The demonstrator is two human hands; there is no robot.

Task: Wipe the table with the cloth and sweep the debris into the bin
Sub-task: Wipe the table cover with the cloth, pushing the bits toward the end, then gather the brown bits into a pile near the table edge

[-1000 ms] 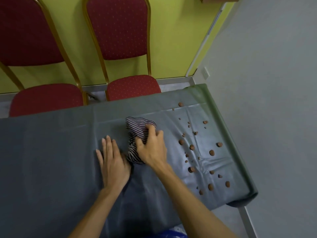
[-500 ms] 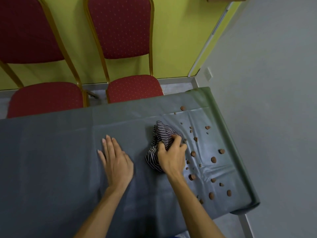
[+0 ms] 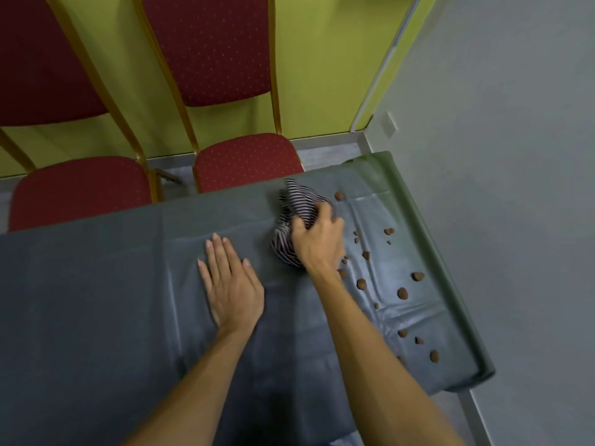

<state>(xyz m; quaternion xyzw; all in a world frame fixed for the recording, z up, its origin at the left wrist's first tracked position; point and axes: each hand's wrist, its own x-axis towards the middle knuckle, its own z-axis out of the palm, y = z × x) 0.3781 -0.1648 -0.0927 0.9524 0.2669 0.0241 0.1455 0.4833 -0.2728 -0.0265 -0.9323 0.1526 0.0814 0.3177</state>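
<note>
A bunched black-and-white striped cloth lies near the far edge of the table, which wears a dark grey cover. My right hand grips the cloth from above and presses it onto the cover. Several small brown lumps of debris are scattered to the right of the cloth, across the table's right end. One lump sits just right of the cloth's far end. My left hand rests flat on the cover, fingers spread, to the left of the cloth. No bin is in sight.
Two red padded chairs with gold frames stand behind the table's far edge, against a yellow-green wall. The table's right end borders a grey floor. A blue sliver shows below the near edge.
My right hand has pushed the cloth to the right and toward the far edge, up against the debris. My left hand has stayed flat on the cover.
</note>
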